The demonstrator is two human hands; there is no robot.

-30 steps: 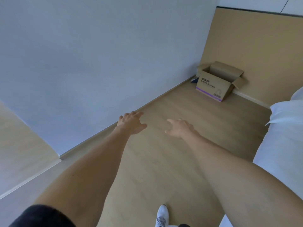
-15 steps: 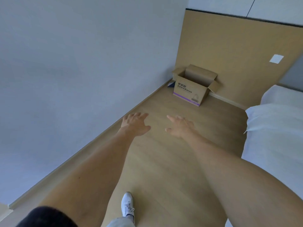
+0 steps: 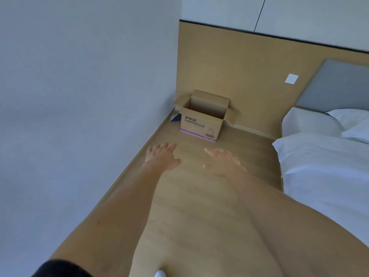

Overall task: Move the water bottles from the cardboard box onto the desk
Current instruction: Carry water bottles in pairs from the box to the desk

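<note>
At the far corner of the room, against the wood-panelled wall, the cardboard box stands on the floor with its flaps turned out and its top open. Inside it, only a small red spot shows near the left inner wall; whether this is a bottle cap cannot be told, and no water bottle is plainly visible. Left hand and right hand are both stretched forward over the floor, fingers spread and loose, holding nothing; both are well apart from the box. A bed with white linen lies to the right, and a dark object sits on the floor just beside the box's left side. No desk or other surface for the bottles appears in view.

Judged from this arrangement, the task is at its opening stage: nothing is in hand and the box is not yet reached. What remains is the approach to the box, the lifting out of each bottle, and the carrying to the surface.
</note>
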